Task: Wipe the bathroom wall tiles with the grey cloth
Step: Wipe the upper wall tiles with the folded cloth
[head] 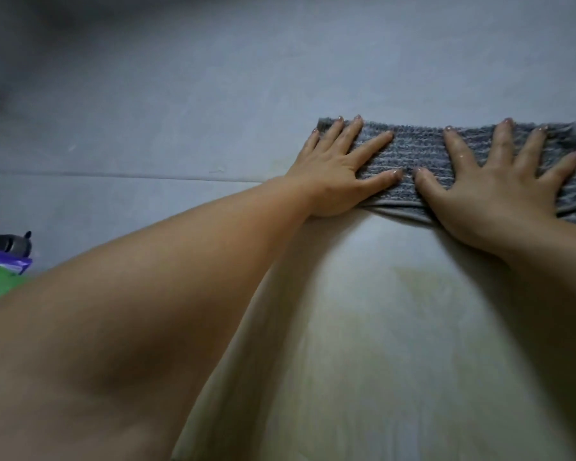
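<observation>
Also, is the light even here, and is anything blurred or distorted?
Head view: dim, bluish light, darkest at the top left of the wall tiles, with a paler yellowish patch below the grey cloth; same view: cloth and left hand fairly sharp, forearm stretched by the wide lens, clutter at the left edge soft.
</observation>
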{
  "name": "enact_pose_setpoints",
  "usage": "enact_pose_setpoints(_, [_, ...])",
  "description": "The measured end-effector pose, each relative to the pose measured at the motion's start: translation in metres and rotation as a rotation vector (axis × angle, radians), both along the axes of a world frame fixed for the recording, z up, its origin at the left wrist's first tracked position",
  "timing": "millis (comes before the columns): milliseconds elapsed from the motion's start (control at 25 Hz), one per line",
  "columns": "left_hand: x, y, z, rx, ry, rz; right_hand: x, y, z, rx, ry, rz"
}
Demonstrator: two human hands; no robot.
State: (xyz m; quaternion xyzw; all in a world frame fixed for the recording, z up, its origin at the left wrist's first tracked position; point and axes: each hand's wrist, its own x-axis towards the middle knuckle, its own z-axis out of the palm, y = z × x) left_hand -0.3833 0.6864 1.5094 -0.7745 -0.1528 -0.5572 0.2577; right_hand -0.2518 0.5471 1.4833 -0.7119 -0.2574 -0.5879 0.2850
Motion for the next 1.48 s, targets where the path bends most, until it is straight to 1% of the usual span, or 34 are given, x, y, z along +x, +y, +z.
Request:
enact_pose_setpoints(200, [-0.046, 0.051, 0.017, -0.032, -0.042, 0.051, -0.044, 0.053, 0.021, -0.022, -0.063, 0.029])
enact_pose_setpoints(320, [-0.071, 0.08, 0.009, -0.083, -0.107, 0.073, -0.071, 0.083, 0.026, -0.07, -0.115, 0.056])
enact_pose_setpoints(560, [-0.084, 0.098, -0.03, -0.165, -0.163, 0.073, -0.081, 0.097, 0.004, -0.199, -0.193, 0.102])
enact_pose_setpoints(720, [-0.07, 0.079, -0.071, -0.209, -0.192, 0.049, -0.067, 0.081, -0.03, -0.242, -0.254, 0.103])
enact_pose_setpoints(800, [-0.051, 0.058, -0.098, -0.193, -0.179, 0.042, -0.048, 0.06, -0.042, -0.241, -0.268, 0.069])
enact_pose_setpoints(880, [-0.029, 0.038, -0.111, -0.163, -0.129, 0.018, -0.026, 0.035, -0.047, -0.223, -0.236, 0.03])
enact_pose_setpoints(1000, [-0.024, 0.023, -0.083, -0.157, -0.088, -0.02, -0.016, 0.019, -0.041, -0.206, -0.137, 0.001])
enact_pose_setpoints(1080, [-0.028, 0.026, -0.065, -0.169, -0.097, -0.017, -0.029, 0.028, -0.033, -0.168, -0.072, 0.029])
enact_pose_setpoints(1160, [-0.029, 0.036, -0.065, -0.187, -0.15, -0.008, -0.044, 0.043, -0.033, -0.145, -0.052, 0.055])
enact_pose_setpoints(1240, [-0.033, 0.045, -0.081, -0.217, -0.217, -0.008, -0.053, 0.056, -0.044, -0.166, -0.106, 0.067])
enact_pose_setpoints(1320, [-0.04, 0.052, -0.108, -0.245, -0.243, -0.011, -0.056, 0.062, -0.063, -0.205, -0.163, 0.085])
enact_pose_setpoints(1480, [-0.044, 0.051, -0.187, -0.233, -0.193, 0.019, -0.044, 0.056, -0.125, -0.258, -0.271, 0.08])
